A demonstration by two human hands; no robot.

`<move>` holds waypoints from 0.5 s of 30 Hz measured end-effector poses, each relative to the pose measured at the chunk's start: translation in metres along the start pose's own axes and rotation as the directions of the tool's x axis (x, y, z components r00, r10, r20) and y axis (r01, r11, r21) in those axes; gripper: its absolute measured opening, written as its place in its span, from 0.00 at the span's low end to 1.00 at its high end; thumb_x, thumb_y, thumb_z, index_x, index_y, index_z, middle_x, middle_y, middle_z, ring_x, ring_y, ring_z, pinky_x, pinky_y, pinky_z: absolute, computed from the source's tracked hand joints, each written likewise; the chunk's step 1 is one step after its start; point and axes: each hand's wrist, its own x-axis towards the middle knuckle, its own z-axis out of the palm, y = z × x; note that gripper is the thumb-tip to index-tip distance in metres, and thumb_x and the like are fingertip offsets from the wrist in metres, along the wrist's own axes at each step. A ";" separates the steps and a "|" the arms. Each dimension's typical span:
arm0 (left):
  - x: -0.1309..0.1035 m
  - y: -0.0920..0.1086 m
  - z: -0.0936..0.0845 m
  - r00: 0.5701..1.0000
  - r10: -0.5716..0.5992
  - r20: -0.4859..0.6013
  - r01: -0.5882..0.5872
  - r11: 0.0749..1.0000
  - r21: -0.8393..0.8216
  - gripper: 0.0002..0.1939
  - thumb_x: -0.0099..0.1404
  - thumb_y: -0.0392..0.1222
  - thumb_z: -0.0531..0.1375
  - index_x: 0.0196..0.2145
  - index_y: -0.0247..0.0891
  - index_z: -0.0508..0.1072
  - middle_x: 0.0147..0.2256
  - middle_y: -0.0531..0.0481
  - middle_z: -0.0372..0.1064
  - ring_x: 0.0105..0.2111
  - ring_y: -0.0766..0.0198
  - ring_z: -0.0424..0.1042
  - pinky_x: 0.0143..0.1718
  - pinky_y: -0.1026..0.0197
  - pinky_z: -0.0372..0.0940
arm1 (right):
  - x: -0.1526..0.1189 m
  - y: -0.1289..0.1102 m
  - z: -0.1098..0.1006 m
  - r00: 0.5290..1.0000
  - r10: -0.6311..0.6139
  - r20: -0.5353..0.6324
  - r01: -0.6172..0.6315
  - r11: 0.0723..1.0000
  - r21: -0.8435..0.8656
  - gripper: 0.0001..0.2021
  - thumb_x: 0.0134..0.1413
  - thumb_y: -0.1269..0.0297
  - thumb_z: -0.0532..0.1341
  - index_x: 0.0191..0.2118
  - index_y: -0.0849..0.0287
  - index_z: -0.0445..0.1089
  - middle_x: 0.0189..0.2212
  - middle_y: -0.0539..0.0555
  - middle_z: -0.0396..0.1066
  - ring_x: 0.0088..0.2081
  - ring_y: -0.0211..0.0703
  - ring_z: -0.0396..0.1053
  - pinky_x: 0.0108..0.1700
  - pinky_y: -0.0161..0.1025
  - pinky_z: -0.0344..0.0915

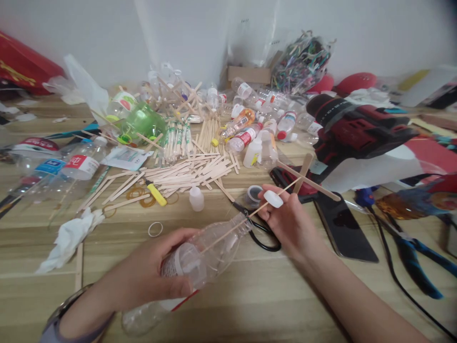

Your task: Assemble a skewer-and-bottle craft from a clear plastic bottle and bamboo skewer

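- Clear bottle point(221, 243): I have it above the near side of the table point(246, 295), its long axis slanting from base at lower left to mouth at upper right, pointing toward my right hand.
- My left hand point(157, 267): wrapped round the bottle's body, gripping it, well back from the mouth.
- My right hand point(289, 224): the nearer one to the mouth, fingers closed on the thin stick beside its cap; whether they press cap or shaft, I cannot tell.
- Thin stick point(259, 208): it runs through the mouth into the bottle, nearly along the bottle's axis.
- Crossed flat sticks point(303, 178): at the stick's far end, outside.
- White cap point(273, 198): on the stick, between mouth and cross, apart from the mouth.
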 end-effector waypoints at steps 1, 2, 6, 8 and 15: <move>0.000 0.000 0.000 1.000 -0.003 0.004 0.003 1.000 0.005 0.35 0.56 0.54 0.65 0.59 0.48 0.61 0.55 0.50 0.67 0.51 0.53 0.69 0.50 0.57 0.65 | 0.000 -0.001 0.000 0.999 -0.013 -0.034 0.013 1.000 0.009 0.18 0.42 0.47 0.70 0.36 0.54 0.78 0.31 0.50 0.72 0.28 0.34 0.65 0.30 0.30 0.65; 0.000 -0.001 0.001 1.000 -0.003 0.011 0.002 1.000 0.007 0.34 0.56 0.53 0.65 0.58 0.49 0.61 0.55 0.51 0.67 0.51 0.53 0.69 0.50 0.57 0.65 | 0.001 -0.003 0.000 0.998 -0.021 -0.058 0.022 1.000 0.012 0.16 0.42 0.49 0.71 0.35 0.55 0.78 0.29 0.49 0.71 0.27 0.34 0.64 0.29 0.29 0.65; 0.000 -0.006 0.001 0.998 -0.011 0.060 0.012 1.000 -0.006 0.35 0.56 0.53 0.65 0.59 0.49 0.60 0.53 0.52 0.69 0.49 0.53 0.70 0.47 0.57 0.66 | 0.000 -0.004 -0.001 0.996 -0.029 -0.080 0.028 1.000 -0.013 0.14 0.40 0.53 0.73 0.31 0.56 0.78 0.27 0.48 0.71 0.26 0.31 0.63 0.28 0.27 0.64; 0.000 -0.009 0.002 0.997 -0.020 0.070 0.021 1.000 -0.017 0.35 0.55 0.53 0.65 0.59 0.50 0.60 0.54 0.52 0.68 0.50 0.52 0.69 0.47 0.57 0.66 | -0.002 -0.004 0.000 0.997 -0.035 -0.075 0.032 0.999 -0.032 0.13 0.41 0.53 0.72 0.31 0.55 0.78 0.28 0.49 0.73 0.26 0.31 0.63 0.28 0.26 0.64; 0.002 -0.010 0.004 0.997 -0.018 0.073 0.021 0.999 -0.047 0.35 0.56 0.53 0.65 0.59 0.50 0.60 0.55 0.53 0.67 0.51 0.51 0.68 0.48 0.58 0.65 | -0.005 -0.004 0.005 0.993 -0.053 -0.108 0.047 0.997 -0.053 0.13 0.41 0.52 0.72 0.30 0.55 0.78 0.29 0.50 0.74 0.25 0.31 0.62 0.27 0.28 0.63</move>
